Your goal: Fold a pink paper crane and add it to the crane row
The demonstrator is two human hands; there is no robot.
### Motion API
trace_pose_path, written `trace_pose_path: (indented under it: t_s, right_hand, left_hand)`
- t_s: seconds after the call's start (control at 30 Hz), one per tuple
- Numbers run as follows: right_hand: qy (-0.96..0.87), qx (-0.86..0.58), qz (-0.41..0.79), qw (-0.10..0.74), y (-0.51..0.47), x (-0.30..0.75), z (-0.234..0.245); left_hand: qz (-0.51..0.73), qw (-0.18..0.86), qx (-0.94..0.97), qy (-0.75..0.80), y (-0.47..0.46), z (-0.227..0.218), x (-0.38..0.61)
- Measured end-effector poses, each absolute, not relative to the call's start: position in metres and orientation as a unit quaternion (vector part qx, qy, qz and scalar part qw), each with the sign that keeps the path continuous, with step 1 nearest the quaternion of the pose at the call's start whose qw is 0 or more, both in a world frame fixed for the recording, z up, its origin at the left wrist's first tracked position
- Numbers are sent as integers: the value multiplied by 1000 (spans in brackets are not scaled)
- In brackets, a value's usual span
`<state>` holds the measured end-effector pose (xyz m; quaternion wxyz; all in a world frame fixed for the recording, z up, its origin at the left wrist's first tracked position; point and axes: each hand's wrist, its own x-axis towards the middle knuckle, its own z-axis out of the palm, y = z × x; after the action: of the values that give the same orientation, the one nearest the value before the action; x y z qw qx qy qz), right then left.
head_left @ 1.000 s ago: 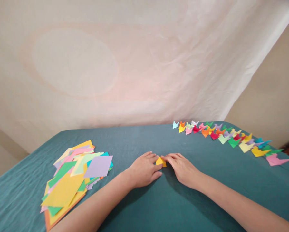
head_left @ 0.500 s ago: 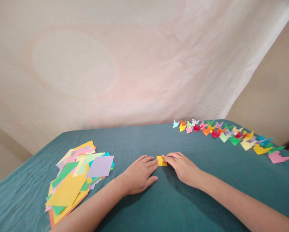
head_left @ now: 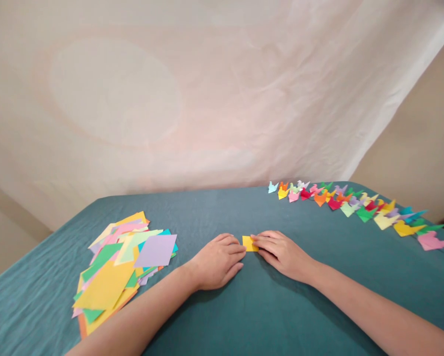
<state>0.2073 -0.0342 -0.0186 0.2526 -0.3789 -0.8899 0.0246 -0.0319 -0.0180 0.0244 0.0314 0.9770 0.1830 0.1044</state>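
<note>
A small folded piece of yellow paper (head_left: pixel 249 243) lies on the cloth between my two hands. My left hand (head_left: pixel 221 260) rests flat from the left, its fingers stretched out and the fingertips at the paper's left edge, the thumb a little apart. From the right, my right hand (head_left: pixel 281 253) has its fingers closed over the paper's right edge, hiding that part. The thumb sits low under the fingers.
A teal cloth (head_left: pixel 207 212) covers the table. On the left lies a loose pile of coloured paper sheets (head_left: pixel 106 287), close to my left forearm. Rows of small folded paper birds (head_left: pixel 350 209) stand at the back right. A pale curtain (head_left: pixel 214 99) hangs behind.
The fingers of my right hand have come down closer together at the paper's right edge. My left hand's fingers have drawn together slightly. The view has shifted a little.
</note>
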Motion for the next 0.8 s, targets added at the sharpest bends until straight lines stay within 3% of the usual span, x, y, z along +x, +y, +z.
trace_pose_path:
  t_s: [0.4,0.8]
  right_hand:
    - [-901,-348,-25,258,-30,207,-21]
    - [-895,-364,-12,260,-30,204,-18]
  left_hand:
    - [183,51,967,168,-14,8,-33]
    - [192,49,947,253,-9,6,-31]
